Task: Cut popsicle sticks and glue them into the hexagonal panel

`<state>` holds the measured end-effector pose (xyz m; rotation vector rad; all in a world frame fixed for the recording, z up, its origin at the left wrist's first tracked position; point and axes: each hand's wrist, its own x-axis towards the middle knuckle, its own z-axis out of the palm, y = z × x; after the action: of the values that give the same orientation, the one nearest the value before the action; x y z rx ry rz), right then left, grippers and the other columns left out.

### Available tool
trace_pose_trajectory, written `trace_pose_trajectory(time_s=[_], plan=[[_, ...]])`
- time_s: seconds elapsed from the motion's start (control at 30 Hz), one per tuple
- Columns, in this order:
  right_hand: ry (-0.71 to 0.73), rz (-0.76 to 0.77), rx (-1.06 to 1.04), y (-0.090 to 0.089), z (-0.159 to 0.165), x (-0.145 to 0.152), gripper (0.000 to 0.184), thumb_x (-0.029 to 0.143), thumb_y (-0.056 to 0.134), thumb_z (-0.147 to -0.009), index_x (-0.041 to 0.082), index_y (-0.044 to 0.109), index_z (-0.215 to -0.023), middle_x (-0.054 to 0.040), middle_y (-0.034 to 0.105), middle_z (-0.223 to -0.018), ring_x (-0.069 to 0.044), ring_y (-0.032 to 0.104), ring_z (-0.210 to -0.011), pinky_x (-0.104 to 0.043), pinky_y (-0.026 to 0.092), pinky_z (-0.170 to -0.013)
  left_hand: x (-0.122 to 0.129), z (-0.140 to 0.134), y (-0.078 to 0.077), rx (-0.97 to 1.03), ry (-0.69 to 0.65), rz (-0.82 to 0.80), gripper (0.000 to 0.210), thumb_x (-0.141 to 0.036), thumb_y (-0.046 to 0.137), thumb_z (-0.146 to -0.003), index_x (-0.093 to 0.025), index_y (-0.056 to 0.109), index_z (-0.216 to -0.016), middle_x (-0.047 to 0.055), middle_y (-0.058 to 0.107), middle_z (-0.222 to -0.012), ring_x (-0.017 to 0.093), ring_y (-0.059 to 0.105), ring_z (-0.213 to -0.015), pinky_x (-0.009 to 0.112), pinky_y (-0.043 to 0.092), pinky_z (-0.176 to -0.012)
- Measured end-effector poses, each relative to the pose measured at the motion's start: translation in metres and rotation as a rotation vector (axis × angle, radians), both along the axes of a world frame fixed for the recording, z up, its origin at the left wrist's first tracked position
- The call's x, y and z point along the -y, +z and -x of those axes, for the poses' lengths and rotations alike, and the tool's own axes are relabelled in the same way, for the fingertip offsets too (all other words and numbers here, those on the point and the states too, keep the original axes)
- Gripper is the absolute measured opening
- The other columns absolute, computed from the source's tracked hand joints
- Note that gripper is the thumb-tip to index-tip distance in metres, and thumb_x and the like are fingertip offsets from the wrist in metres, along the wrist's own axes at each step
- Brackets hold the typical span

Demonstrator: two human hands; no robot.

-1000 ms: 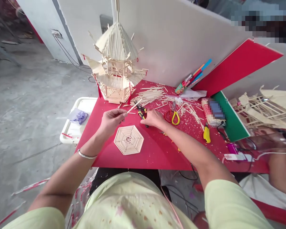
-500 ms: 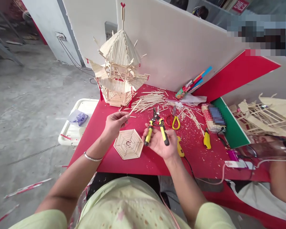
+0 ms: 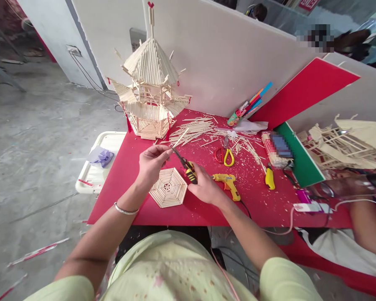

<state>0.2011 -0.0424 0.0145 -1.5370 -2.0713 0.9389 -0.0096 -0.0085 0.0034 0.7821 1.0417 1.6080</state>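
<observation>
My left hand pinches a thin wooden stick that slants up to the right from my fingertips. In my right hand are black-and-yellow wire-stripper pliers, gripped by the handles. Their jaws point up and left and meet the stick close to my left fingers; I cannot tell whether they touch it. Below both hands, a hexagonal panel of sticks lies flat on the red table, partly covered by my left hand. Right of my right hand lies a yellow glue gun.
A stick-built pagoda stands at the back left. Loose sticks and chips lie behind my hands, with scissors, a yellow-handled tool and a pen cup further right. Another person's arm rests at the right edge.
My right hand has turned over and closed around the pliers, bringing their jaws left to the stick. The glue gun is now uncovered. My left hand still holds the stick.
</observation>
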Motion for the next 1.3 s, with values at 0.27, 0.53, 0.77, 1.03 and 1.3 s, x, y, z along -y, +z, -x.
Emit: trace_pose_trajectory(time_s=[0.27, 0.53, 0.77, 1.03, 1.3], plan=[[0.047, -0.038, 0.102, -0.002, 0.009, -0.013, 0.081, 0.018, 0.062, -0.078, 0.017, 0.042, -0.157, -0.0186, 0.06, -0.147, -0.033, 0.056, -0.14, -0.051, 0.045, -0.117, 0.002, 0.002, -0.001, -0.061, 0.025, -0.045, 0.029, -0.033, 0.095, -0.063, -0.018, 0.075, -0.077, 0.001, 0.068, -0.064, 0.01, 0.058, -0.054, 0.022, 0.04, -0.046], [0.08, -0.099, 0.079, -0.002, 0.012, -0.016, 0.066, 0.01, 0.06, -0.076, 0.02, 0.054, -0.141, -0.0116, 0.069, -0.127, -0.028, 0.067, -0.114, -0.042, 0.054, -0.1, 0.001, 0.006, -0.003, -0.123, 0.029, -0.086, 0.028, -0.035, 0.095, -0.067, -0.018, 0.075, -0.078, 0.001, 0.069, -0.068, 0.009, 0.058, -0.055, 0.022, 0.044, -0.048], [0.071, -0.181, 0.076, -0.012, 0.003, -0.021, 0.063, 0.013, 0.061, -0.079, 0.019, 0.052, -0.141, -0.0137, 0.067, -0.125, -0.03, 0.065, -0.113, -0.046, 0.054, -0.099, 0.002, 0.007, -0.008, -0.366, -0.047, -0.128, 0.021, -0.036, 0.085, -0.078, -0.016, 0.082, -0.086, 0.003, 0.072, -0.071, 0.009, 0.052, -0.057, 0.022, 0.041, -0.052], [0.174, -0.288, 0.141, -0.011, -0.008, -0.022, 0.076, 0.012, 0.06, -0.078, 0.018, 0.04, -0.15, -0.0177, 0.061, -0.134, -0.035, 0.058, -0.126, -0.055, 0.05, -0.109, 0.004, 0.012, -0.002, -0.339, -0.256, -0.091, 0.037, -0.047, 0.083, -0.08, -0.015, 0.072, -0.064, -0.001, 0.049, -0.052, 0.007, 0.036, -0.049, 0.024, 0.024, -0.047], [0.125, -0.318, 0.132, -0.013, -0.003, -0.016, 0.069, 0.013, 0.06, -0.08, 0.019, 0.044, -0.146, -0.0171, 0.063, -0.13, -0.033, 0.061, -0.121, -0.052, 0.052, -0.106, 0.002, 0.011, -0.004, -0.218, -0.328, -0.032, 0.045, -0.055, 0.087, -0.074, -0.015, 0.068, -0.064, -0.003, 0.044, -0.051, 0.005, 0.03, -0.046, 0.024, 0.018, -0.045]])
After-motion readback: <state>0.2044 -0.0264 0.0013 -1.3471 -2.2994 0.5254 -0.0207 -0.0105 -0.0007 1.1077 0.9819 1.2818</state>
